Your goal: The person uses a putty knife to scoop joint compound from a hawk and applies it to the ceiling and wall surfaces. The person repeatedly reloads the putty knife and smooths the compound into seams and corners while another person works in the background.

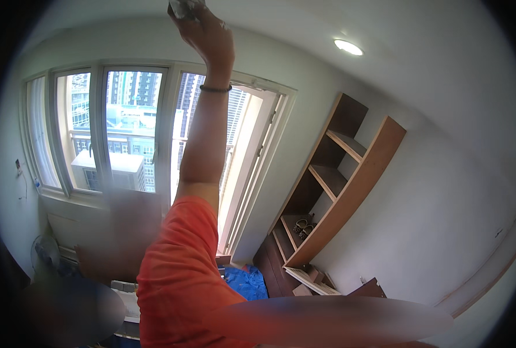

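Observation:
My left arm, in an orange sleeve with a dark bracelet at the wrist, reaches up toward the ceiling. At the upper edge of the head view, my left hand is closed around a grey-white object. That object is partly cut off by the rim, so its kind cannot be made out. White smears mark the hand near the knuckles. My right hand does not appear in the picture.
A lit round lamp sits in the ceiling. Windows line the far wall beside an open glazed door. Right of it stands a wooden shelf unit. Lower down are a blue sheet, a fan and loose boards.

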`<state>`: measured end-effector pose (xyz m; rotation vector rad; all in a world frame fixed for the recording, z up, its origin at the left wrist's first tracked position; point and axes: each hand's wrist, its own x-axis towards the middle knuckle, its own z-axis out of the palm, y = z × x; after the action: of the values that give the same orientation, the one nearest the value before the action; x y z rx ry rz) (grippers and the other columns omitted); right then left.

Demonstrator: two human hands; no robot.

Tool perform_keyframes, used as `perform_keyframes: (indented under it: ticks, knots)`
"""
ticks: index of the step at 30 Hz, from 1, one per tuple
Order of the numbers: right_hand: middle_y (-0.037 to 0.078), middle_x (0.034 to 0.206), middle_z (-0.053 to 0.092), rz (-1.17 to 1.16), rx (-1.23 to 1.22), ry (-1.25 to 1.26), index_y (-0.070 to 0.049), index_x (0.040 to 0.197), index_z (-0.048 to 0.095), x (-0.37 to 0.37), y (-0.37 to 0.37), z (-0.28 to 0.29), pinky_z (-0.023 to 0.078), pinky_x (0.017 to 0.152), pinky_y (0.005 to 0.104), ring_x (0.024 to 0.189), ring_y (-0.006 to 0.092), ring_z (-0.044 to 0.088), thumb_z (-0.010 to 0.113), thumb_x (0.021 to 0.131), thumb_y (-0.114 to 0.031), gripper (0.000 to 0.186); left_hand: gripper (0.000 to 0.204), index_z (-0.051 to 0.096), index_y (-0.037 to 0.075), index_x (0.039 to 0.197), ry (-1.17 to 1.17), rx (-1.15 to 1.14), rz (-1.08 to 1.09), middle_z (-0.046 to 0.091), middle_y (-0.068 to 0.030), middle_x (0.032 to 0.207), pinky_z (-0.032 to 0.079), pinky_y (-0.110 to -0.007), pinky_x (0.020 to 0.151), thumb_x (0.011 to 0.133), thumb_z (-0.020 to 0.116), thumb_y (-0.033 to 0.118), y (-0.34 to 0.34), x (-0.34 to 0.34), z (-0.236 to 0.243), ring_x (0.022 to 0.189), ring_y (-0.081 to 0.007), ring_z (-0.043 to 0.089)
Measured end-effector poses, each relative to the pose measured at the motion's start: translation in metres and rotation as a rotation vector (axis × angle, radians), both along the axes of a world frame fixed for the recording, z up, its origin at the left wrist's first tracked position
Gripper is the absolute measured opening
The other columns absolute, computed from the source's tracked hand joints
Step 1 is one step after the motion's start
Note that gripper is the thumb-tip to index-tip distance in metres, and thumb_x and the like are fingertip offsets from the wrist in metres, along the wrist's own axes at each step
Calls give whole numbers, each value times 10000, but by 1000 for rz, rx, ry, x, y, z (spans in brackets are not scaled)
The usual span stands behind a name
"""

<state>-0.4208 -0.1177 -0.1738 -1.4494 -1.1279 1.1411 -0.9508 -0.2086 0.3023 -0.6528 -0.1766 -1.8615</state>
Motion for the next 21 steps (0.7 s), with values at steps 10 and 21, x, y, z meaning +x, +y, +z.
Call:
perform_keyframes:
  ticks: [10,21]
  knots:
    - [243,1551,394,88,-30,54,82,1526,352,-16,40,-14,344,1154,416,1400,356,412,363,1077,-565,788,430,393,-41,1477,-213,124,409,498,-261,1373,399,-512,1072,1064,403,78,-32,-54,76,1261,-413,495]
    - [220,1531,424,121,-73,87,69,1526,366,-33,54,-25,367,1134,405,1367,334,439,377,1070,-581,794,529,319,-35,1549,-256,-100,511,448,-238,1485,319,-562,1109,1056,420,130,50,-29,53,1314,-395,453]
